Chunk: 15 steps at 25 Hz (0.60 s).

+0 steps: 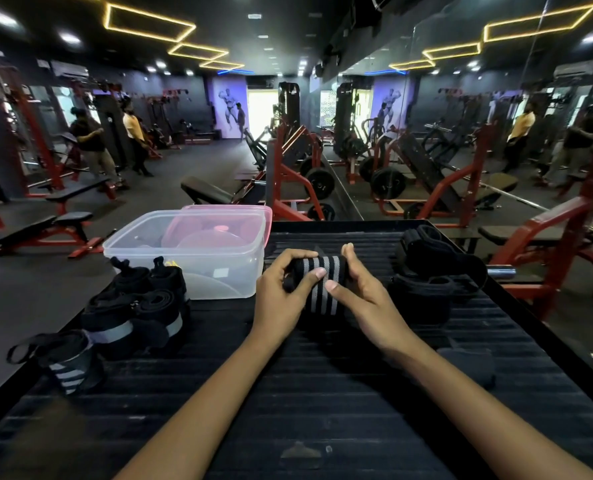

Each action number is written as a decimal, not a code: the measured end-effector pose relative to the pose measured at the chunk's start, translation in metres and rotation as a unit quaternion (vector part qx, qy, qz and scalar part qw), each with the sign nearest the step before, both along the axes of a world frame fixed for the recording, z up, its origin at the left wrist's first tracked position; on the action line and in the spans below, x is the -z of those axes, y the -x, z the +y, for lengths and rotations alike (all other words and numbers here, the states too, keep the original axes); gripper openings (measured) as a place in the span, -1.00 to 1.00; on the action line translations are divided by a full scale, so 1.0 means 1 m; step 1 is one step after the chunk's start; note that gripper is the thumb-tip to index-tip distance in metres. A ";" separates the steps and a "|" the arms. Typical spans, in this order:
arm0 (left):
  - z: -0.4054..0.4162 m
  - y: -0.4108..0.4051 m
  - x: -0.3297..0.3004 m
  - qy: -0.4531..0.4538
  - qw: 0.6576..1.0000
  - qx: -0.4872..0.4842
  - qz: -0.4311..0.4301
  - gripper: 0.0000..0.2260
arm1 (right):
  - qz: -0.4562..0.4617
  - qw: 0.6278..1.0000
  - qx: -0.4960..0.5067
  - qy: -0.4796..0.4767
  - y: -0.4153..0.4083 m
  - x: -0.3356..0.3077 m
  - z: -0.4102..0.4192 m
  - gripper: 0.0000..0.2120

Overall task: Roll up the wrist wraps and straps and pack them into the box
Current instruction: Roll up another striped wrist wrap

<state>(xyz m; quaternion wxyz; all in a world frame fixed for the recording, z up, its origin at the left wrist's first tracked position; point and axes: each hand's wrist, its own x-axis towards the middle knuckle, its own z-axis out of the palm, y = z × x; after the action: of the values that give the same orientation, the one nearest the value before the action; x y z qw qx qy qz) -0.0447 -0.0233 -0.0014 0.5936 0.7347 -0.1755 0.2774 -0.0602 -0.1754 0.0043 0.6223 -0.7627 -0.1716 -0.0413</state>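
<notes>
A black wrist wrap with grey stripes [321, 276] is partly rolled at the middle of the black ribbed platform [322, 393]. My left hand [281, 289] grips its left end and my right hand [357, 292] grips its right end, thumbs on top. The loose tail lies flat toward me. A clear plastic box [187, 251] stands open at the left, holding no wraps that I can see. Rolled black wraps [142, 306] lie in front of it, and one striped rolled wrap [68, 362] sits nearer the left edge. Unrolled black straps [433, 268] lie in a heap at the right.
The box's pink lid [232, 216] leans behind the box. A small black pad [468, 365] lies at the right near my forearm. Beyond the platform's edges are gym benches, red machines, a mirror wall on the right, and several people far off at the left.
</notes>
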 end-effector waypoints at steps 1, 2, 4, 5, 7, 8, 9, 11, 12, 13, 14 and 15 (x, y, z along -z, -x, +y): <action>0.001 -0.001 0.001 0.002 1.000 0.000 0.001 -0.86 | 0.003 1.000 -0.005 0.004 -0.001 0.001 -0.001 -0.29; 0.001 -0.003 0.001 0.004 1.000 0.004 0.003 -0.86 | 0.002 1.000 -0.015 0.007 -0.001 0.001 -0.003 -0.28; 0.002 -0.003 0.002 0.009 1.000 0.012 0.003 -0.85 | -0.018 0.999 -0.031 0.022 0.001 0.002 -0.004 -0.26; 0.002 -0.003 0.003 0.013 1.000 0.018 0.007 -0.85 | -0.041 0.998 -0.029 0.035 0.002 0.001 -0.004 -0.27; 0.002 -0.004 0.003 0.021 0.998 0.045 0.026 -0.85 | -0.111 0.993 0.016 0.048 0.000 0.001 -0.004 -0.41; 0.002 -0.004 0.002 0.021 0.997 0.064 0.036 -0.84 | -0.142 0.988 0.045 0.041 -0.002 0.000 -0.006 -0.53; 0.003 -0.005 0.002 0.022 0.995 0.082 0.042 -0.82 | -0.153 0.986 0.064 0.027 -0.004 -0.001 -0.008 -0.63; 0.005 -0.004 0.001 0.023 0.993 0.108 0.044 -0.74 | -0.130 0.989 0.073 -0.014 -0.006 -0.004 -0.012 -0.72; 0.007 -0.004 0.000 0.014 0.992 0.119 0.042 -0.71 | -0.107 0.991 0.072 -0.041 -0.006 -0.005 -0.013 -0.74; 0.009 -0.004 -0.001 -0.002 0.991 0.127 0.038 -0.69 | -0.082 0.992 0.068 -0.068 -0.006 -0.007 -0.015 -0.76; 0.010 -0.005 -0.002 -0.016 0.991 0.131 0.037 -0.69 | -0.061 0.993 0.061 -0.086 -0.005 -0.009 -0.016 -0.77; 0.011 -0.005 -0.003 -0.019 0.991 0.126 0.037 -0.70 | -0.049 0.994 0.054 -0.085 -0.005 -0.010 -0.017 -0.75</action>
<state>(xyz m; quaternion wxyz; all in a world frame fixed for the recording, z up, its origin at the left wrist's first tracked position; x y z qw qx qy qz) -0.0400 -0.0127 0.0018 0.6158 0.7279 -0.2496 0.1694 -0.0557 -0.1926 0.0141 0.6727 -0.7120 -0.1562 -0.1269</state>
